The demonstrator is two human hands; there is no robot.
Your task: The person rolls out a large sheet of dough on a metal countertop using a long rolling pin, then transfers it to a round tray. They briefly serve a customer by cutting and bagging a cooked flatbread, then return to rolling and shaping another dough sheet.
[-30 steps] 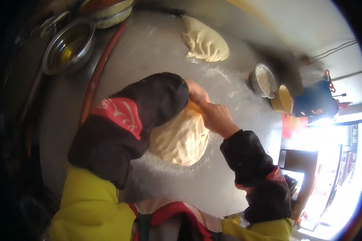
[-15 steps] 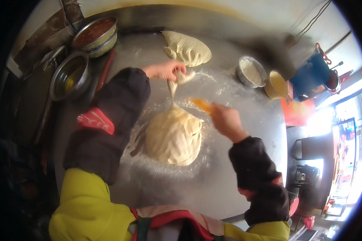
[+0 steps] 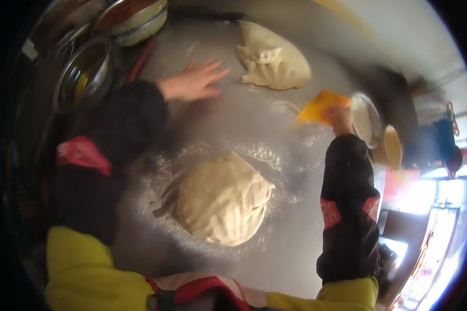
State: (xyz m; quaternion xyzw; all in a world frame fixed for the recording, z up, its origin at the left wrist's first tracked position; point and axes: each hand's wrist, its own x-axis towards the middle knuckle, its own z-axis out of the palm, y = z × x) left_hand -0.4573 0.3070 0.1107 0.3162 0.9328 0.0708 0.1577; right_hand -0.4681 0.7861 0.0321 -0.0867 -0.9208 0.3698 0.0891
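Note:
A large, round, pale lump of dough (image 3: 224, 201) rests on the floured metal worktop (image 3: 290, 233) in front of me. Beyond it, to the far right, lies a second, folded mass of dough (image 3: 283, 62) with a small torn piece (image 3: 268, 55) on top. My left hand (image 3: 194, 82) is open, fingers spread above the worktop, left of the far dough and holding nothing. In my right hand (image 3: 341, 118) is a flat orange dough scraper (image 3: 321, 106), gripped beside a metal bowl of white flour (image 3: 367, 120).
Against the flour bowl stands a yellowish tub (image 3: 390, 147). At the far left are a metal bowl of red sauce (image 3: 127, 18), a bowl with yellow liquid (image 3: 83, 78) and a reddish rod (image 3: 141, 59). A blue container (image 3: 431, 142) sits beyond the tub.
My left hand has let go of the stretched dough piece, which now lies on the far dough, and moved left. My right hand has carried the scraper right to the flour bowl. The view has shifted.

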